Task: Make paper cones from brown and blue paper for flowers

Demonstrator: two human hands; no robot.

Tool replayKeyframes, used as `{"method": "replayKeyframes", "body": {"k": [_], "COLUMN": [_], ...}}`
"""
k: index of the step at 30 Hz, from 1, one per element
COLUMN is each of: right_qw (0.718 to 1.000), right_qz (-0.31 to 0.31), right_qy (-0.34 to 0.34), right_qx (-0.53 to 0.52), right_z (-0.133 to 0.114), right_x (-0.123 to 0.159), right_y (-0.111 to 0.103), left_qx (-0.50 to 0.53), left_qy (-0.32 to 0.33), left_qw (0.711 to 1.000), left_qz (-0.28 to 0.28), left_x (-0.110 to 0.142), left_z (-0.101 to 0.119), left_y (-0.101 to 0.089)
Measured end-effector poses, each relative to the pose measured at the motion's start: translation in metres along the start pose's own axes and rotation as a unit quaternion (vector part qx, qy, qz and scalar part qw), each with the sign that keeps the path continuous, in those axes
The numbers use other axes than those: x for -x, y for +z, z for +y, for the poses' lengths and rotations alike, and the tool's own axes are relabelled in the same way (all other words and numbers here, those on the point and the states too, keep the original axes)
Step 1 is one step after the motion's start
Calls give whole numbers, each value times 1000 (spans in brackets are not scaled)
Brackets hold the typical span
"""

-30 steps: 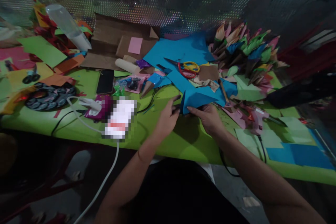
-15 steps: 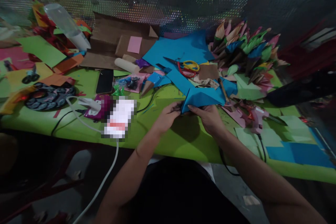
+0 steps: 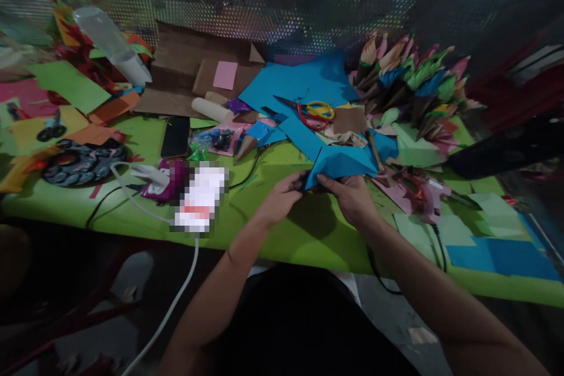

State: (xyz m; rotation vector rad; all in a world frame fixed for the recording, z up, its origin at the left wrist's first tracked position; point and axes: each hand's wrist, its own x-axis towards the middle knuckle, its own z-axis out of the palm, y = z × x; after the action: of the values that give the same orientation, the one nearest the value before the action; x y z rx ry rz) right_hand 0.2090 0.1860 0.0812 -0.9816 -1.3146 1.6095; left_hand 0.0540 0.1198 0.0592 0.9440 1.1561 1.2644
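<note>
A folded sheet of blue paper [image 3: 341, 163] is held between both hands, just above the green table. My left hand [image 3: 288, 194] grips its left corner, fingertips partly hidden behind the paper. My right hand [image 3: 352, 197] pinches the lower edge, thumb in front and the other fingers behind. Beyond the paper lie scissors with red and yellow handles [image 3: 317, 114], on larger blue sheets [image 3: 304, 82]. A brown stick [image 3: 374, 150] and crumpled paper [image 3: 346, 139] are close to the right end of the held piece.
Paper flowers in brown cones [image 3: 414, 76] crowd the back right. A pink glue gun [image 3: 434, 197] with a cord lies to the right. On the left are a dark phone [image 3: 176, 136], a charging phone [image 3: 200, 197], a yellow glue gun [image 3: 29, 167] and a plastic bottle [image 3: 112, 44].
The blue paper has tilted very slightly in my hands. My hands have hardly moved, and the things on the table lie as before.
</note>
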Motion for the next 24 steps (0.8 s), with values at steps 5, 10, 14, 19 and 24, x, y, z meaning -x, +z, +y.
{"method": "replayKeyframes", "body": {"k": [5, 10, 14, 19, 24], "right_qw": [1000, 1000, 1000, 1000, 1000], "right_qz": [3, -3, 2, -10, -4], "right_qy": [-4, -9, -12, -5, -1], "right_qx": [-6, 3, 1, -1, -5], "right_z": [-1, 0, 1, -1, -1], "right_x": [0, 0, 0, 1, 1], "right_y": [0, 0, 1, 1, 1], "left_qx": [-5, -4, 6, 16, 23], "left_qy": [18, 28, 35, 40, 39], "left_qw": [1000, 999, 999, 999, 999], "left_qz": [-16, -18, -22, -21, -29], "left_x": [1, 1, 0, 1, 0], "left_z": [1, 1, 1, -1, -2], "left_y": [0, 0, 2, 2, 2]}}
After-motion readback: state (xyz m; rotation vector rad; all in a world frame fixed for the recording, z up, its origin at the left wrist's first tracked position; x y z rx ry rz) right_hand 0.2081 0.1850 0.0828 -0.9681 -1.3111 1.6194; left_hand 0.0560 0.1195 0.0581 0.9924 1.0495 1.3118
